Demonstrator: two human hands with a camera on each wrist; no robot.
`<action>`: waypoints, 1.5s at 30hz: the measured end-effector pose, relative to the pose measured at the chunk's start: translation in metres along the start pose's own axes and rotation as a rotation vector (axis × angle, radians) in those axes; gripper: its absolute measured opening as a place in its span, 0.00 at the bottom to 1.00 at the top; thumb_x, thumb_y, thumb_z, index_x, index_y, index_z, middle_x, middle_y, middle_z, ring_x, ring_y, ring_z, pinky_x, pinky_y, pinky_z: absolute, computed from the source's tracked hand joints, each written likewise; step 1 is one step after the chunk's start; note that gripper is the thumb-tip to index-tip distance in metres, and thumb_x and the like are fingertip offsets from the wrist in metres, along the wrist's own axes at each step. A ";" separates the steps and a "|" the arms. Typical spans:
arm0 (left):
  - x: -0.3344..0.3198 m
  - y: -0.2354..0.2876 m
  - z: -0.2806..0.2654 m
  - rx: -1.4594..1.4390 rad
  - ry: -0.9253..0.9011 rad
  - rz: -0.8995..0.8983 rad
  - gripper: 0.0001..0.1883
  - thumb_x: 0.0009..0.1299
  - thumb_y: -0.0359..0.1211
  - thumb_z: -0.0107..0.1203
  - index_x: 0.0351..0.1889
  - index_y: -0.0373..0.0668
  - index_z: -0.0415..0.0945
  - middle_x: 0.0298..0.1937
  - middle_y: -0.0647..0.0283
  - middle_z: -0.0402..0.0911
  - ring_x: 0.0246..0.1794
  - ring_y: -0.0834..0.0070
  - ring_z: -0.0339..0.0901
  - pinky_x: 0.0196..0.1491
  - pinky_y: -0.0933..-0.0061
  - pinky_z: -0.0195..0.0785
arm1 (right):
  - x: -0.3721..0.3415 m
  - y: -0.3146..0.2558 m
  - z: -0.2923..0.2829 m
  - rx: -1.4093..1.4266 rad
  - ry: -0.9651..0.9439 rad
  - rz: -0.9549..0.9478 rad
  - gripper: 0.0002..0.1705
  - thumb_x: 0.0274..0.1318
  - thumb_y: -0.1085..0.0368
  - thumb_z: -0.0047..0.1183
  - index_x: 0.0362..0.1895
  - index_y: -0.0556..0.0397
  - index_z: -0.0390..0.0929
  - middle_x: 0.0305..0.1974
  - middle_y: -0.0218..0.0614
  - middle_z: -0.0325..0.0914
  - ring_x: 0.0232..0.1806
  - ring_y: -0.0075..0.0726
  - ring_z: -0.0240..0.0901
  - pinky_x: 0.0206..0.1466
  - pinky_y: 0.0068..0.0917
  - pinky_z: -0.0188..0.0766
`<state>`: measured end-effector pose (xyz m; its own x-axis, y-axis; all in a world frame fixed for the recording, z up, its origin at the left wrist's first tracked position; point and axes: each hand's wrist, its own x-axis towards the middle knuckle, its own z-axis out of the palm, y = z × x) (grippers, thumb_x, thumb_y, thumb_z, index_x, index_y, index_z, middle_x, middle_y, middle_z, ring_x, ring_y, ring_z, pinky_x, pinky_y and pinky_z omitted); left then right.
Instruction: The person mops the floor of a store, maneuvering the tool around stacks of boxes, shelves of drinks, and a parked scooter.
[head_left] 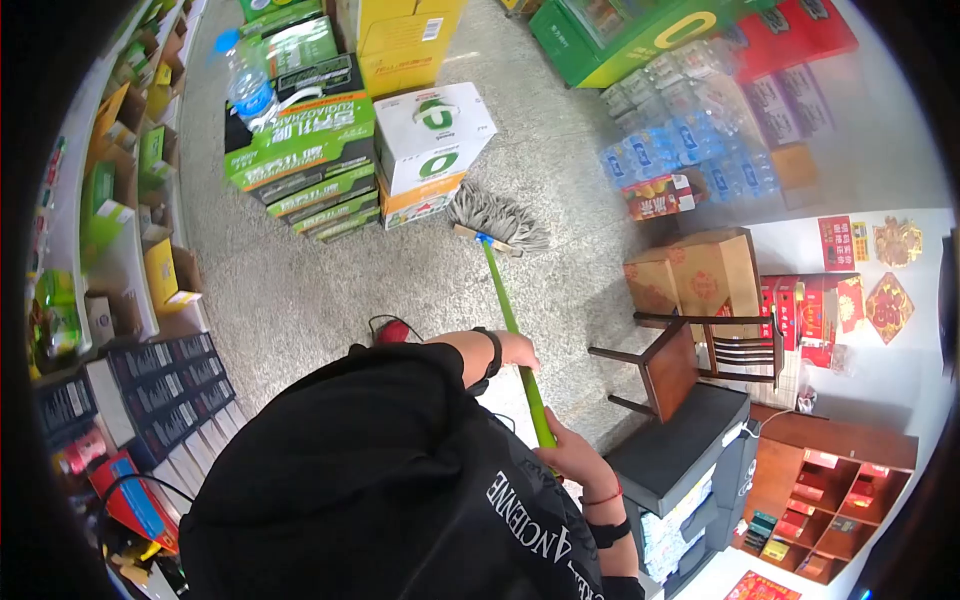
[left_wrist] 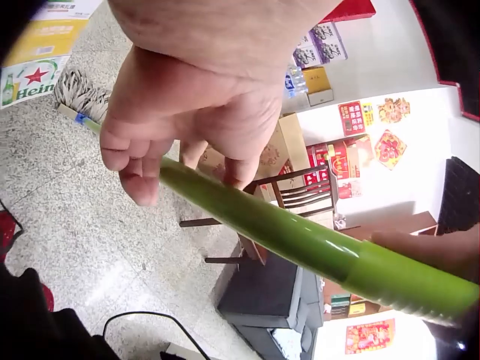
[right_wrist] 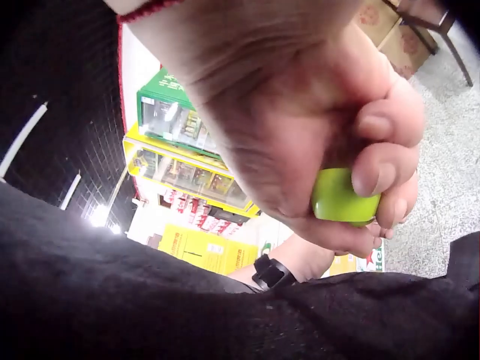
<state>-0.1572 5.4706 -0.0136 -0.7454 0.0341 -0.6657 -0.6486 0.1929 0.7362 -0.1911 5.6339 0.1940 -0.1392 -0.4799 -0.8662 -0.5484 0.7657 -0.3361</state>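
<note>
A mop with a green handle [head_left: 507, 305] slants away from the body, its grey string head [head_left: 505, 222] lying on the floor beside a white carton. The left hand [head_left: 517, 350] grips the handle partway down; in the left wrist view the fingers of this hand [left_wrist: 191, 120] curl round the green pole [left_wrist: 262, 225]. Nearer the body, the right hand [head_left: 578, 455] holds the upper end. In the right wrist view the right hand [right_wrist: 330, 142] wraps its fingers round the pole, with the rounded green end [right_wrist: 341, 196] showing from the fist.
Stacked green cartons [head_left: 300, 150] and a white carton [head_left: 430, 135] stand left of the mop head. A wooden chair [head_left: 675, 370] and a dark cabinet [head_left: 680, 445] are at the right, with bottled water packs [head_left: 690, 150] farther back. Shelves [head_left: 120, 230] line the left side.
</note>
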 end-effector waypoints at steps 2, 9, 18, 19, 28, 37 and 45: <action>0.001 -0.001 0.021 -0.019 0.038 0.054 0.21 0.57 0.47 0.50 0.40 0.42 0.73 0.30 0.58 0.74 0.23 0.67 0.71 0.25 0.68 0.65 | -0.025 0.009 -0.002 0.043 -0.086 0.040 0.47 0.43 0.62 0.52 0.67 0.50 0.40 0.23 0.41 0.73 0.18 0.31 0.70 0.19 0.24 0.68; 0.006 0.009 0.094 -0.065 0.025 0.039 0.19 0.61 0.47 0.47 0.39 0.41 0.73 0.31 0.57 0.73 0.25 0.67 0.71 0.27 0.69 0.67 | -0.079 0.064 0.008 -0.048 -0.160 0.053 0.48 0.45 0.61 0.52 0.68 0.40 0.38 0.17 0.31 0.65 0.16 0.25 0.64 0.16 0.22 0.64; -0.007 0.000 0.137 -0.237 0.018 0.079 0.20 0.60 0.48 0.51 0.40 0.41 0.72 0.28 0.58 0.75 0.22 0.72 0.74 0.26 0.70 0.71 | -0.109 0.082 0.004 -0.228 -0.241 0.008 0.46 0.45 0.59 0.54 0.67 0.39 0.43 0.18 0.29 0.66 0.17 0.23 0.63 0.20 0.22 0.64; -0.022 0.002 0.138 -0.272 0.004 0.074 0.20 0.60 0.47 0.51 0.40 0.42 0.72 0.28 0.58 0.74 0.23 0.72 0.74 0.27 0.70 0.71 | -0.109 0.084 0.002 -0.281 -0.246 -0.038 0.46 0.44 0.59 0.55 0.67 0.39 0.43 0.19 0.29 0.66 0.18 0.23 0.64 0.21 0.22 0.64; -0.123 -0.039 0.154 -0.435 0.118 -0.090 0.16 0.61 0.49 0.48 0.33 0.48 0.73 0.20 0.67 0.74 0.19 0.77 0.72 0.21 0.73 0.58 | -0.090 0.051 0.016 -0.494 -0.384 -0.250 0.44 0.44 0.62 0.55 0.66 0.39 0.49 0.20 0.27 0.67 0.20 0.22 0.66 0.26 0.21 0.65; -0.178 -0.162 0.176 -0.335 0.329 -0.239 0.20 0.65 0.43 0.44 0.44 0.37 0.72 0.31 0.56 0.80 0.25 0.70 0.78 0.31 0.67 0.72 | -0.058 -0.024 0.108 -0.746 -0.331 -0.484 0.41 0.44 0.58 0.56 0.65 0.42 0.53 0.22 0.36 0.71 0.20 0.26 0.67 0.25 0.24 0.66; -0.244 -0.276 0.186 -0.286 0.729 -0.018 0.21 0.62 0.45 0.47 0.41 0.35 0.74 0.28 0.50 0.78 0.24 0.60 0.78 0.32 0.63 0.71 | -0.050 -0.115 0.207 -0.588 -0.362 -0.468 0.41 0.45 0.58 0.55 0.64 0.45 0.53 0.18 0.33 0.69 0.16 0.24 0.65 0.20 0.23 0.63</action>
<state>0.2318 5.5913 -0.0772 -0.5833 -0.6380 -0.5027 -0.6017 -0.0763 0.7950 0.0492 5.6583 0.1997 0.4292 -0.4488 -0.7839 -0.8385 0.1247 -0.5304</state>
